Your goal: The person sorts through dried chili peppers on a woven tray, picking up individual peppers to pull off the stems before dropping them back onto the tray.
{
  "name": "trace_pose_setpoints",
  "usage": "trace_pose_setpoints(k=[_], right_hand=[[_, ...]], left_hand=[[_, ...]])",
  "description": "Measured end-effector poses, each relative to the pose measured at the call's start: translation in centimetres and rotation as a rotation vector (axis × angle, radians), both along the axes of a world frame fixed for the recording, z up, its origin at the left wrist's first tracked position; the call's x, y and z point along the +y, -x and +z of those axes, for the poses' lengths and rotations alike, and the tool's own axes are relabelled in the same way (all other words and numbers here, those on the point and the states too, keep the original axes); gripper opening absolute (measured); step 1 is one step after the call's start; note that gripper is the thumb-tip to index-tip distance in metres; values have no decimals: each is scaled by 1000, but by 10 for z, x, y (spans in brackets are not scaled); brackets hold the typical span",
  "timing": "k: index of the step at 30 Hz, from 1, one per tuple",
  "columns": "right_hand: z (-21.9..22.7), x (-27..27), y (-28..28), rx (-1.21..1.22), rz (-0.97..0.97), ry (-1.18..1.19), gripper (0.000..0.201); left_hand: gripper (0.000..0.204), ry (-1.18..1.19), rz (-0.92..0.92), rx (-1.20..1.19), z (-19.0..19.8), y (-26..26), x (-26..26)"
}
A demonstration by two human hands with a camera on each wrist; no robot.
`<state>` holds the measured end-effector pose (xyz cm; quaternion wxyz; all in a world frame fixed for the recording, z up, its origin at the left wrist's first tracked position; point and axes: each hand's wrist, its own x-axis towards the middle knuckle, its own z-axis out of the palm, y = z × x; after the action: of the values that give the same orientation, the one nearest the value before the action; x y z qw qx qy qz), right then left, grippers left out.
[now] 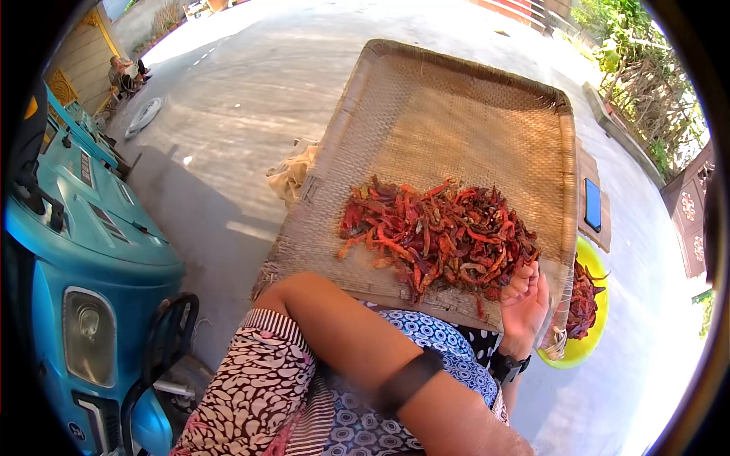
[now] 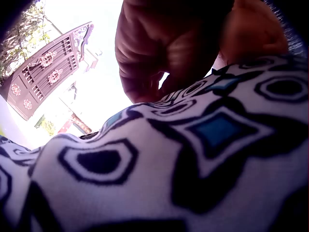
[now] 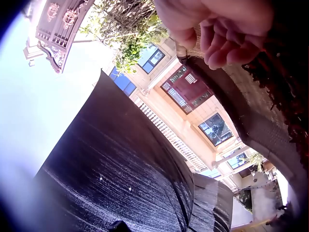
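In the head view, dried red peppers (image 1: 445, 235) lie heaped on the near part of a woven tray (image 1: 471, 114). My right hand (image 1: 525, 300) is palm up at the tray's near right edge beside the peppers, fingers loosely bent and holding nothing; the right wrist view shows the same hand (image 3: 222, 29). My left forearm crosses my lap, and the left hand (image 1: 483, 429) is at the bottom, its fingers out of sight there. In the left wrist view this hand (image 2: 164, 48) bends its fingers and thumb down onto patterned cloth (image 2: 217, 130), pinching it.
A yellow-green basin (image 1: 601, 304) with more peppers stands right of the tray, below a phone (image 1: 592, 205) on a brown board. A blue vehicle (image 1: 99, 251) is at the left. A person (image 1: 125, 74) sits by the far left wall.
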<state>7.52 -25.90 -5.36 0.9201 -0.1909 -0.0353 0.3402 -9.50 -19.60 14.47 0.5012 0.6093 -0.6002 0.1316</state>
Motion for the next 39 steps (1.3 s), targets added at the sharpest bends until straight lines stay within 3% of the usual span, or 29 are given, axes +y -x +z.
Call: trace_pose_setpoints(k=[39], right_hand=[[-10, 11, 22, 77, 39, 98, 23]], left_hand=[[7, 136, 38, -71, -2, 25, -17]])
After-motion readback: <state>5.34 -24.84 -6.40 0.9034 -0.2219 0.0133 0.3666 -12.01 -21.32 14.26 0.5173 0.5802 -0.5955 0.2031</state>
